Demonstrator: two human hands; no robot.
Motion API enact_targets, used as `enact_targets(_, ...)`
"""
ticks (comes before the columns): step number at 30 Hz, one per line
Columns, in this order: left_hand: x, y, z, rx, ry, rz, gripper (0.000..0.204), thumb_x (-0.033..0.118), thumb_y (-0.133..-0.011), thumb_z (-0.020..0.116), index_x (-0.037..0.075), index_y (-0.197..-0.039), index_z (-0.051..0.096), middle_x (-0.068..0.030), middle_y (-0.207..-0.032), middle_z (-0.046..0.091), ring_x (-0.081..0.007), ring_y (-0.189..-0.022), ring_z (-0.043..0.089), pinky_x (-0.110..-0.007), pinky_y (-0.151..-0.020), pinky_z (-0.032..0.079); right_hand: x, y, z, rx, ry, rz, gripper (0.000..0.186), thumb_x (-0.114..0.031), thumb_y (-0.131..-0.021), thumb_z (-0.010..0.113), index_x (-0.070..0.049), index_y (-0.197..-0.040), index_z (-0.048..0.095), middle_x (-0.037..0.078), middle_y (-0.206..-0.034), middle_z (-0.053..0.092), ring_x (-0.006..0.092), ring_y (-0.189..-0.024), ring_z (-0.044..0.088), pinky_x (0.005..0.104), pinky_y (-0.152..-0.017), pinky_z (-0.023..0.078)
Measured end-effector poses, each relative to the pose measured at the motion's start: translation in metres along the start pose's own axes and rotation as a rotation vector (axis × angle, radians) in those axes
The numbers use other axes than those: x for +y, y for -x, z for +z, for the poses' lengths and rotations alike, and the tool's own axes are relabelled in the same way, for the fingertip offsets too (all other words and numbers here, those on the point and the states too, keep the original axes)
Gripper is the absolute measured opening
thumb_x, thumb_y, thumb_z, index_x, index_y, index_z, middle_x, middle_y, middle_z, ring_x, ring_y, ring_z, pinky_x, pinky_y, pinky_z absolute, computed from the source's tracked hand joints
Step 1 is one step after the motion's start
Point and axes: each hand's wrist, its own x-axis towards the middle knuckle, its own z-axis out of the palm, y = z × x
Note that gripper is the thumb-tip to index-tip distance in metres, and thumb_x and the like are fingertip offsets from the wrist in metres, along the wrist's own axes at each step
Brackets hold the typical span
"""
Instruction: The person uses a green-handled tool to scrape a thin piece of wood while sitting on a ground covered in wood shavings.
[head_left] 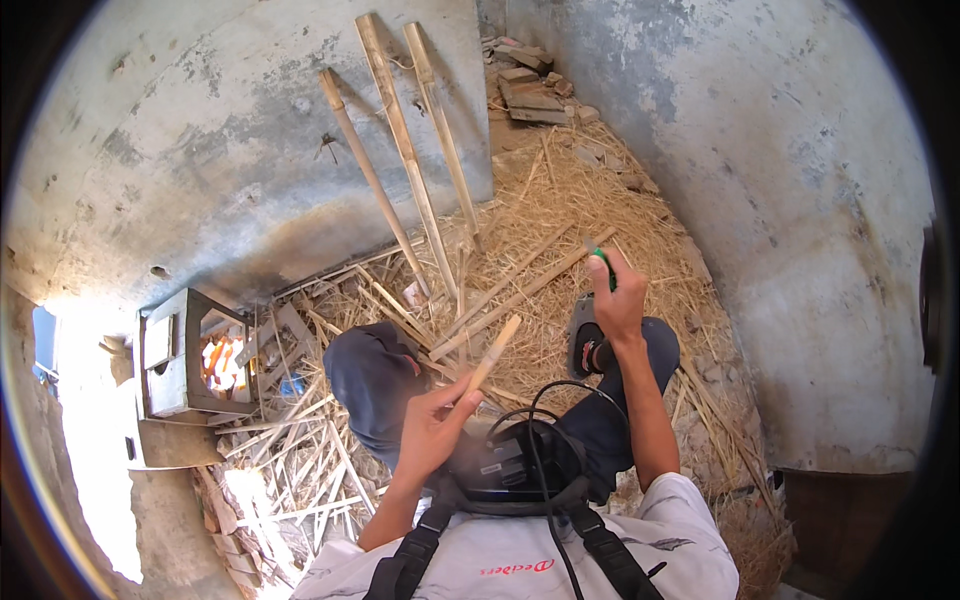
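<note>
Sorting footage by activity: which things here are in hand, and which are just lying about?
In hand:
- short bamboo stick, in the left hand
- green-tipped tool, in the right hand

Lying about:
- bamboo poles leaning on the wall
- straw
- metal stove, fire inside
- bricks

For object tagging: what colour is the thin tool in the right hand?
Green, best seen in the head view: tool above the right hand.

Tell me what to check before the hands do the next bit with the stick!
1. Left hand pinches the short bamboo stick firmly: ok.
2. Right hand grips the green-handled tool: ok.
3. Tool's working end visible: cannot tell.
4. Black cable away from the stick: ok.
5. Fire in the metal stove apart from the hands: ok, but straw lies close to it: not ok.
</note>
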Motion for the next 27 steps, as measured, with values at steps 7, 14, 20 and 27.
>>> enact_targets(7, -0.008, -0.01, 0.003, -0.032, 0.048, -0.048, 0.041, 0.024, -0.108, 0.069, -0.002, -0.14, 0.069, 0.0053, -0.084, 0.061, -0.0018, -0.077, 0.049, -0.021, -0.067, 0.04, -0.005, 0.03, 0.019, -0.174, -0.16, -0.322, 0.026, -0.03, -0.099, 0.074, -0.004, -0.101, 0.072, 0.013, -0.074, 0.066, 0.0285, -0.061, 0.067, 0.0391, -0.057, 0.052)
enact_targets(14, -0.005, -0.02, 0.012, -0.066, 0.071, -0.035, 0.043, 0.027, -0.109, 0.066, -0.002, -0.142, 0.067, 0.0105, -0.074, 0.049, -0.0007, -0.07, 0.04, -0.022, -0.062, 0.034, -0.024, 0.043, 0.036, -0.324, -0.177, -0.529, 0.027, -0.029, -0.095, 0.077, -0.003, -0.096, 0.071, 0.014, -0.077, 0.067, 0.034, -0.064, 0.068, 0.0408, -0.059, 0.053)
enact_targets(20, -0.003, -0.023, 0.016, -0.066, 0.037, 0.019, 0.041, 0.025, -0.11, 0.064, 0.0, -0.143, 0.067, 0.01, -0.074, 0.048, -0.0014, -0.07, 0.04, -0.022, -0.062, 0.035, -0.027, 0.045, 0.035, -0.305, -0.103, -0.527, 0.029, -0.034, -0.094, 0.08, -0.006, -0.098, 0.073, 0.009, -0.083, 0.073, 0.0301, -0.066, 0.072, 0.0398, -0.057, 0.054)
enact_targets(27, -0.008, -0.026, 0.019, -0.031, -0.012, 0.064, 0.04, 0.025, -0.111, 0.064, 0.001, -0.142, 0.067, 0.0066, -0.088, 0.064, -0.0038, -0.078, 0.046, -0.022, -0.069, 0.042, -0.028, 0.045, 0.037, -0.268, -0.033, -0.514, 0.029, -0.035, -0.093, 0.081, -0.007, -0.098, 0.073, 0.008, -0.083, 0.073, 0.0295, -0.066, 0.072, 0.0394, -0.056, 0.054)
